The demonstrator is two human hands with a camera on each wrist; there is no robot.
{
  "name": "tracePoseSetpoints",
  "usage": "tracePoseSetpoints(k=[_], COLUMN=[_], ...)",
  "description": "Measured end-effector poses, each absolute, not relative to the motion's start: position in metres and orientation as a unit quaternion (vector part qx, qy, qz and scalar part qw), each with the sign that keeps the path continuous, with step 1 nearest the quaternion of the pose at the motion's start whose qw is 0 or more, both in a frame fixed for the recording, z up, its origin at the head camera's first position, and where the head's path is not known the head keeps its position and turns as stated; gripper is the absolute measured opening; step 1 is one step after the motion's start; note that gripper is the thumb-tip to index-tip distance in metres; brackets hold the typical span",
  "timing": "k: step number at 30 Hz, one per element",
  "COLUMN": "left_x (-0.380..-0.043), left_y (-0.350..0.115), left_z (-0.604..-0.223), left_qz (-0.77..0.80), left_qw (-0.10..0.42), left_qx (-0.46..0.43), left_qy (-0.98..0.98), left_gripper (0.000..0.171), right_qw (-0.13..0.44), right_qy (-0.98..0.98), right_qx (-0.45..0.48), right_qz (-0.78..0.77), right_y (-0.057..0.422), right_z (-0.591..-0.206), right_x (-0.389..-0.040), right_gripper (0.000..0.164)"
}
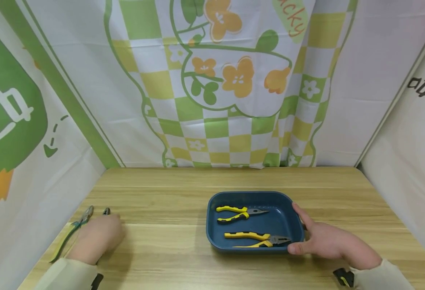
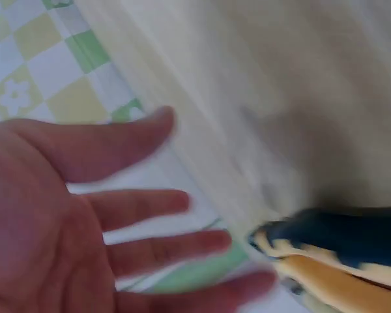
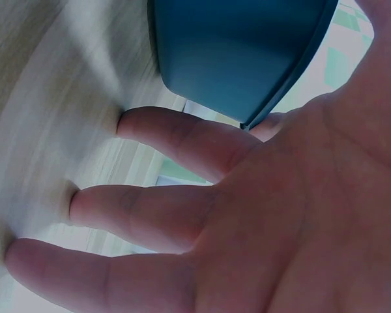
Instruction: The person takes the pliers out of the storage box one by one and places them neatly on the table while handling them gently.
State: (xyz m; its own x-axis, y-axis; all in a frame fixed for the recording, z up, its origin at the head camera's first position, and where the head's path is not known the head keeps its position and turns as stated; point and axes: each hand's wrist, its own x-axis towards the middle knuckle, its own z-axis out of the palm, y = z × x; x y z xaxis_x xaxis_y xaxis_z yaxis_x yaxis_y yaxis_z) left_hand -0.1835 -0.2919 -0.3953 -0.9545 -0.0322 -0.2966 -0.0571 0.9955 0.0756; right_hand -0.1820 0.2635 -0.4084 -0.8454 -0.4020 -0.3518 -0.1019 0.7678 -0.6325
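My left hand [image 1: 98, 235] is at the table's left side with fingers spread, blurred by motion. Beside it lie pliers with green handles [image 1: 65, 243]; a dark plier tip [image 1: 106, 211] shows past the knuckles, the rest hidden. In the left wrist view, dark-and-orange plier handles [image 2: 339, 254] are near the fingertips, apart from the palm. My right hand [image 1: 326, 238] holds the right end of a blue tray [image 1: 211, 237] between thumb and forefinger; its other fingers [image 3: 143, 212] touch the table. Inside lie yellow-and-black long-nose pliers [image 1: 246, 211] and a second yellow-and-black pair [image 1: 266, 237].
The wooden table [image 1: 154, 201] runs back to a patterned curtain [image 1: 230, 137]. White printed cloth walls [image 1: 67, 161] stand on both sides. A small black device [image 1: 344, 277] sits by the right cuff.
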Motion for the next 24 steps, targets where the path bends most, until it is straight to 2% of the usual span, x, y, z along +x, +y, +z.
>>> tracePoseSetpoints(k=[4,5,9,11,15,24], left_x=[-0.192,-0.194,-0.2,-0.202,-0.205,-0.218], left_y=[-0.276,-0.271,-0.25,-0.24,-0.222,-0.188], left_z=[-0.388,-0.386,-0.377,-0.372,-0.363,-0.354], left_qz=[0.079,0.11,0.227,0.28,0.316,0.368], left_qw=[0.103,0.104,0.129,0.148,0.153,0.158], left_qx=[0.052,0.063,0.132,0.149,0.17,0.187], left_qy=[0.99,0.986,0.956,0.937,0.921,0.897], left_gripper=[0.063,0.065,0.053,0.044,0.035,0.04], right_qw=[0.241,0.241,0.242,0.246,0.251,0.25], right_qy=[0.906,0.905,0.903,0.902,0.901,0.904], right_qx=[-0.144,-0.148,-0.167,-0.165,-0.143,-0.141], right_qz=[-0.317,-0.319,-0.313,-0.315,-0.325,-0.318], right_y=[0.266,0.267,0.273,0.273,0.268,0.264], right_z=[-0.412,-0.413,-0.422,-0.421,-0.414,-0.408], right_x=[-0.183,-0.184,-0.19,-0.19,-0.186,-0.182], right_gripper=[0.123,0.123,0.122,0.122,0.122,0.12])
